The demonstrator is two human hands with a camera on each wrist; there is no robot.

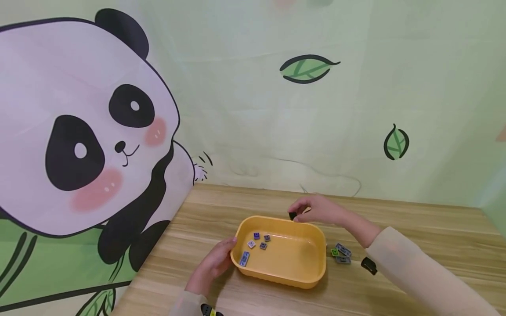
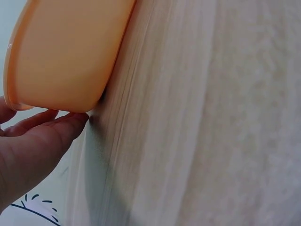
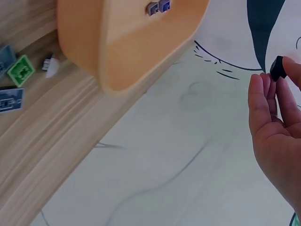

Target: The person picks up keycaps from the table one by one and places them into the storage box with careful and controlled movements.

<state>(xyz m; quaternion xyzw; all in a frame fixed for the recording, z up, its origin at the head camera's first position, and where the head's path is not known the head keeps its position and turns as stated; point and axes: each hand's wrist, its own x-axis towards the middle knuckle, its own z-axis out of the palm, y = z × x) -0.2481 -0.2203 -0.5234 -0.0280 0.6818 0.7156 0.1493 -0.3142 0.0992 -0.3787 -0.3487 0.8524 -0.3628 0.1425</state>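
My right hand (image 1: 316,208) pinches a small black block (image 1: 292,216) between thumb and fingertips, over the far rim of a yellow plastic tub (image 1: 284,281). In the right wrist view the black block (image 3: 278,68) shows at the fingertips. At the tub's left end, my left hand (image 1: 215,259) holds the rim, its fingers (image 2: 70,123) against the outer wall. Inside the tub, toward the left, lie a long blue-grey brick (image 1: 244,259), a blue brick (image 1: 256,235), a whitish brick (image 1: 251,244) and two small grey bricks (image 1: 263,246).
Right of the tub, a green brick (image 1: 335,252) lies against two longer blue-grey bricks (image 1: 343,260) on the wooden table (image 1: 213,206). A wall cloth with a panda and leaves (image 1: 308,69) hangs behind the table. Black bands are on both sleeves.
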